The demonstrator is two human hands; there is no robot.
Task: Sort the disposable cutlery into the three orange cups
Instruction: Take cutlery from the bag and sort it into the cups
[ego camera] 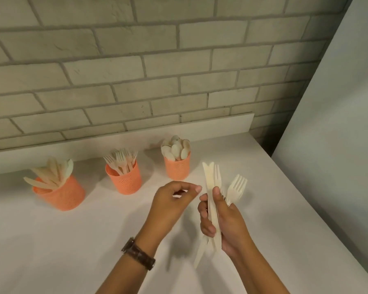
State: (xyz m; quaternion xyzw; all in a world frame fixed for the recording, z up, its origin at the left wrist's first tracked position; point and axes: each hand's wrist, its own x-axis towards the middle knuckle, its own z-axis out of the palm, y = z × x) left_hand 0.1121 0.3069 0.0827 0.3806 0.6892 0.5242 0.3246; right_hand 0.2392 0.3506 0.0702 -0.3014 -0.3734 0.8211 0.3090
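Observation:
Three orange cups stand in a row on the white counter. The left cup [61,193] holds knives, the middle cup [124,180] holds forks, the right cup [177,168] holds spoons. My right hand [223,221] grips a bundle of pale cutlery [210,181], knives and forks, held upright in front of the right cup. My left hand [174,202] hovers just left of the bundle with fingers curled, thumb and forefinger near each other, holding nothing.
The counter [72,240] ends at a grey brick wall [136,71] behind the cups. Its right edge runs diagonally beside a pale panel [338,124]. A brown watch [138,253] is on my left wrist.

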